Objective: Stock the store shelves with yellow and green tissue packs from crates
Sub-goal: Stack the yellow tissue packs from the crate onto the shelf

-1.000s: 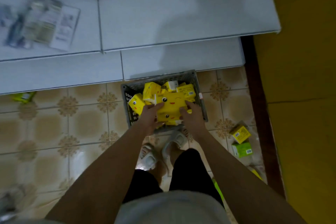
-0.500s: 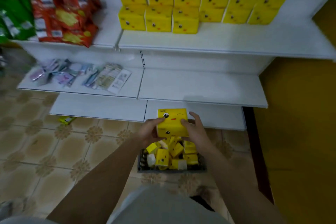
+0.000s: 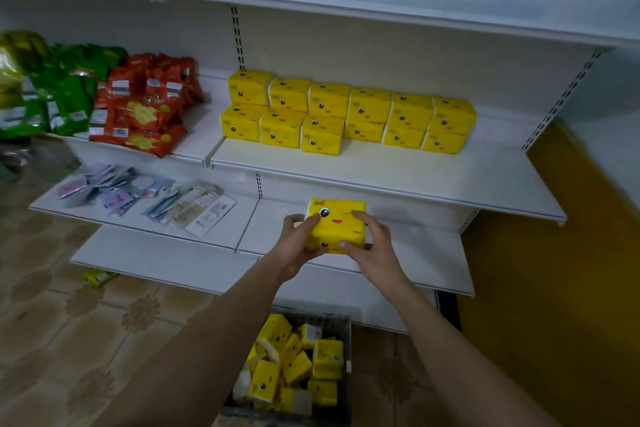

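A stack of yellow tissue packs (image 3: pixel 337 224) with cartoon faces is held in the air between my left hand (image 3: pixel 299 241) and my right hand (image 3: pixel 372 246), in front of the lower white shelf (image 3: pixel 415 253). Above it, the middle shelf (image 3: pixel 381 166) carries two stacked rows of yellow tissue packs (image 3: pixel 346 114). Down on the floor below my arms stands a grey crate (image 3: pixel 341 321) holding several loose yellow packs (image 3: pixel 294 364).
Red snack bags (image 3: pixel 142 107) and green bags (image 3: pixel 59 94) fill the left of the middle shelf. Flat sachets (image 3: pixel 145 198) lie on the lower left shelf. A yellow pack (image 3: pixel 98 276) lies on the tiled floor. A yellow wall (image 3: pixel 554 288) bounds the right.
My hands lifted the yellow packs out of the crate and raised them to the lower shelf's height. The view tilted up, showing the stocked middle shelf.
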